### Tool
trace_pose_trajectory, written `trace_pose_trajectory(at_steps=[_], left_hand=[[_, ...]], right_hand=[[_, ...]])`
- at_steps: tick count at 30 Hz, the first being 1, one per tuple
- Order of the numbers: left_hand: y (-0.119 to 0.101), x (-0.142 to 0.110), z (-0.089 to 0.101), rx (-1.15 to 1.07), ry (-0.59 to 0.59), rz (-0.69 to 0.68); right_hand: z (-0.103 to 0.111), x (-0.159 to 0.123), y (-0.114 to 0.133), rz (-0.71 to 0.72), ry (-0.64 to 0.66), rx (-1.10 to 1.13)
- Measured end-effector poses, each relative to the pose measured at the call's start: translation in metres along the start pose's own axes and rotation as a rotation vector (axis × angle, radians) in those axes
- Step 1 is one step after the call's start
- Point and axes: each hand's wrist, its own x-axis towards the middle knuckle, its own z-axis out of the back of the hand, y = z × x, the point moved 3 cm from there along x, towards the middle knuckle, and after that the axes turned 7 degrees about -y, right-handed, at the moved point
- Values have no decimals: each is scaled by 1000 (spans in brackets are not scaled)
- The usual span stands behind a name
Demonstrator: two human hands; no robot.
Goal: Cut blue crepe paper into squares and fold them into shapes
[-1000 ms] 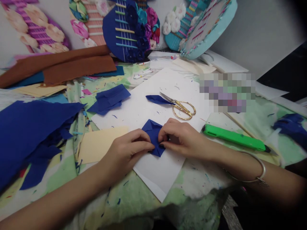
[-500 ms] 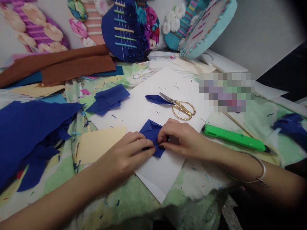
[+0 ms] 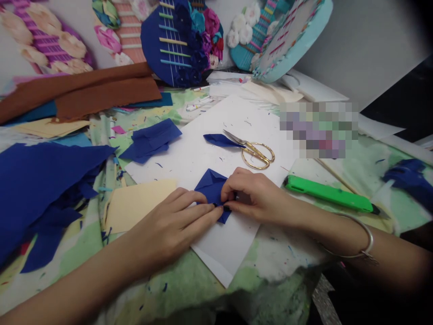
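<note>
A small folded piece of dark blue crepe paper (image 3: 211, 183) lies on a white sheet in front of me. My left hand (image 3: 181, 214) has its fingers pressed together on the lower left part of the blue piece, its thumb hidden. From the right, my right hand (image 3: 252, 194) pinches the same piece, thumb and bent fingertips close to the left fingertips. Just beyond the hands lie gold-handled scissors (image 3: 255, 151), their blades partly over a narrow blue paper piece (image 3: 219, 139).
The white sheet (image 3: 192, 155) lies on a stained cloth. Around it are a green utility knife (image 3: 328, 193), cream card (image 3: 135, 203), folded blue pieces (image 3: 154, 137), a large blue sheet (image 3: 43, 180) and brown crepe paper (image 3: 108, 92). Decorated boards, one dark blue (image 3: 162, 49), stand behind.
The fingers of my left hand have slid slightly right along the lower part of the blue piece, meeting the right fingertips. My right hand keeps its pinch; the view has shifted a little.
</note>
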Motion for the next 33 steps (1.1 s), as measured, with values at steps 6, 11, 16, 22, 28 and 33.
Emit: trace_pose_trajectory(at_steps=[6,11,16,22,28,33], left_hand=[[-1,1,-5,-11,85,21],[-2,0,-6,-18,78,9],[-3,0,-5,3,92,3],[-3,1,-2,-7,107,0],[-2,-2,-2,-37,124,2],[-1,-2,0,-58,93,9]], right_hand=[[0,0,0,1,3,9],[1,-1,-1,-8,3,11],[1,-1,-1,-7,4,11],[1,-1,0,-18,2,18],[2,-1,-1,-22,1,27],[1,-1,-1,-26,9,27]])
